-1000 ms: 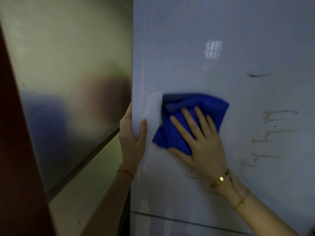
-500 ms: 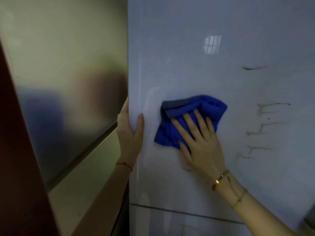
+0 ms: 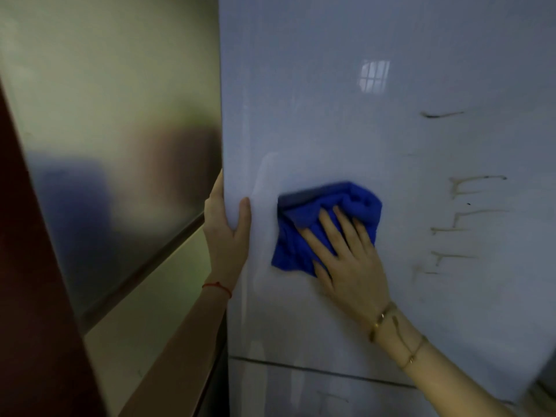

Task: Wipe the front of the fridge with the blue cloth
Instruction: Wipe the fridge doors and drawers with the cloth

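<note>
The glossy pale front of the fridge door (image 3: 331, 115) fills the middle and right of the view. A bunched blue cloth (image 3: 313, 215) lies flat against it, pressed there by my right hand (image 3: 349, 260) with fingers spread over it. My left hand (image 3: 225, 230) grips the door's left edge, thumb on the front and fingers wrapped behind. Brownish streak marks (image 3: 463, 218) run down the door to the right of the cloth, and a dark streak (image 3: 439, 114) sits higher up.
The fridge's metallic side panel (image 3: 114, 130) stretches away on the left, with a dark red surface (image 3: 27, 296) at the far left edge. A horizontal seam (image 3: 301, 368) crosses the door below my hands, with a lower door under it.
My right hand has dragged the cloth slightly downward on the door and bunched it more. My left hand keeps its grip on the door edge.
</note>
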`<state>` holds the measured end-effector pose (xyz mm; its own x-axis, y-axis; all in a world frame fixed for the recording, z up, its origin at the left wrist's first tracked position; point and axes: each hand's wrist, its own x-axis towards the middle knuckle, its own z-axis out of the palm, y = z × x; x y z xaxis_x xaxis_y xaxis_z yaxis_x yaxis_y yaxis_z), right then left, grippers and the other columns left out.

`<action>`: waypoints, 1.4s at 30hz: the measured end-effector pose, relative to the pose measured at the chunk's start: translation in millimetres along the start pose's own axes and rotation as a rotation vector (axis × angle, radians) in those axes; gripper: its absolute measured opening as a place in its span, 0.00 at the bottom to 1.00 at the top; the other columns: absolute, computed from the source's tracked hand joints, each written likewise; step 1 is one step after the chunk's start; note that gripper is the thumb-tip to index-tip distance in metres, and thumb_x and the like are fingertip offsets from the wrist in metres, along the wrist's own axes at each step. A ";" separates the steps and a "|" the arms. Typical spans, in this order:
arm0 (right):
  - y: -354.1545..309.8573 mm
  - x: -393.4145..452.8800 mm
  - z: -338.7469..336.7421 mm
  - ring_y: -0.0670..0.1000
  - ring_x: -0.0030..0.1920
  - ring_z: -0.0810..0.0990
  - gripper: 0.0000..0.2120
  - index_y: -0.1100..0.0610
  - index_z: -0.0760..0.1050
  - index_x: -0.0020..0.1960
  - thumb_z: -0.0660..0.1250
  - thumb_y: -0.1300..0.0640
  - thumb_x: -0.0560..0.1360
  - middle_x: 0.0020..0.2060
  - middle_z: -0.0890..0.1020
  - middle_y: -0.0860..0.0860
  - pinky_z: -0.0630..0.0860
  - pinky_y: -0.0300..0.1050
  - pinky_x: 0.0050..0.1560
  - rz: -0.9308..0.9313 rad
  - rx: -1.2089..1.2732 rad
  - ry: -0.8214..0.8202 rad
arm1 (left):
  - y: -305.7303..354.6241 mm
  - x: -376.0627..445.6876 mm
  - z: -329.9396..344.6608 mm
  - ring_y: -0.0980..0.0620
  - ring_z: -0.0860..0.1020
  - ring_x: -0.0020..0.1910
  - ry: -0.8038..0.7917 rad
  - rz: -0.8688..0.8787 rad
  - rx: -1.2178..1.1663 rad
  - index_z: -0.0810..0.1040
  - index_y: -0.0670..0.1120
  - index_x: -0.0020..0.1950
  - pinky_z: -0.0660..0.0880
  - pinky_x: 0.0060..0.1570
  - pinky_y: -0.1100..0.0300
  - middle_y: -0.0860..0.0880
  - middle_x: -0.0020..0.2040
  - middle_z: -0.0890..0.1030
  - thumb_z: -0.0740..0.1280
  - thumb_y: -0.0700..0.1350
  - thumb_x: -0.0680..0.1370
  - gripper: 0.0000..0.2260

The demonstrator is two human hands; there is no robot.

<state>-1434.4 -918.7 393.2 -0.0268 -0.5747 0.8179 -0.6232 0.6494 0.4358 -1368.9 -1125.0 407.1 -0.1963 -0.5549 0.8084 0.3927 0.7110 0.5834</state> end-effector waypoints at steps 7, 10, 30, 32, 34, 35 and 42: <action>14.2 -26.6 -14.6 0.58 0.78 0.50 0.26 0.49 0.63 0.74 0.60 0.44 0.77 0.75 0.60 0.55 0.45 0.54 0.78 0.062 -0.031 -0.037 | -1.1 0.5 1.2 0.57 0.76 0.60 -0.017 -0.004 -0.040 0.61 0.51 0.76 0.73 0.58 0.63 0.54 0.63 0.74 0.59 0.56 0.80 0.26; 19.0 41.6 -27.6 0.60 0.77 0.51 0.34 0.49 0.61 0.75 0.60 0.35 0.74 0.76 0.56 0.53 0.44 0.58 0.78 0.182 0.067 0.027 | 0.0 -0.1 0.8 0.59 0.75 0.59 -0.009 -0.001 -0.031 0.62 0.50 0.76 0.73 0.56 0.67 0.54 0.63 0.74 0.59 0.57 0.80 0.26; 3.5 -37.6 0.3 0.58 0.78 0.50 0.29 0.48 0.62 0.74 0.60 0.38 0.76 0.75 0.59 0.53 0.48 0.55 0.78 0.037 -0.058 -0.006 | 1.9 -0.5 0.2 0.56 0.76 0.60 -0.009 -0.010 -0.045 0.62 0.49 0.76 0.76 0.60 0.59 0.51 0.64 0.75 0.61 0.53 0.80 0.25; 9.2 13.4 -9.4 0.60 0.78 0.49 0.30 0.47 0.60 0.75 0.60 0.37 0.77 0.76 0.56 0.53 0.43 0.56 0.78 0.133 -0.030 0.056 | 1.7 -1.0 -0.2 0.56 0.76 0.61 -0.014 -0.009 -0.036 0.62 0.50 0.76 0.75 0.59 0.61 0.51 0.65 0.75 0.61 0.53 0.80 0.25; 6.7 47.6 -14.5 0.61 0.77 0.52 0.29 0.48 0.59 0.76 0.59 0.40 0.78 0.76 0.55 0.53 0.44 0.57 0.78 0.229 0.008 0.107 | 1.1 -1.6 -0.6 0.56 0.75 0.62 -0.016 -0.002 -0.032 0.62 0.50 0.76 0.74 0.60 0.62 0.50 0.65 0.75 0.60 0.53 0.81 0.24; 1.7 53.8 -14.4 0.61 0.77 0.53 0.28 0.48 0.58 0.76 0.60 0.42 0.78 0.76 0.56 0.53 0.45 0.57 0.78 0.252 0.017 0.129 | 0.9 -1.6 -0.4 0.56 0.75 0.62 -0.016 -0.003 -0.035 0.62 0.49 0.76 0.74 0.60 0.63 0.49 0.65 0.74 0.60 0.54 0.81 0.25; 16.9 10.0 -9.7 0.58 0.77 0.54 0.30 0.50 0.59 0.75 0.63 0.58 0.75 0.75 0.60 0.52 0.46 0.54 0.77 0.034 -0.031 0.076 | 4.9 -1.0 -1.3 0.58 0.74 0.63 -0.015 -0.006 -0.033 0.62 0.51 0.76 0.72 0.61 0.63 0.54 0.66 0.73 0.60 0.53 0.80 0.25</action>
<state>-1437.6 -908.6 412.4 0.0126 -0.5137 0.8579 -0.5980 0.6837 0.4182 -1365.6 -1121.5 409.1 -0.2123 -0.5524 0.8061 0.4204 0.6930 0.5856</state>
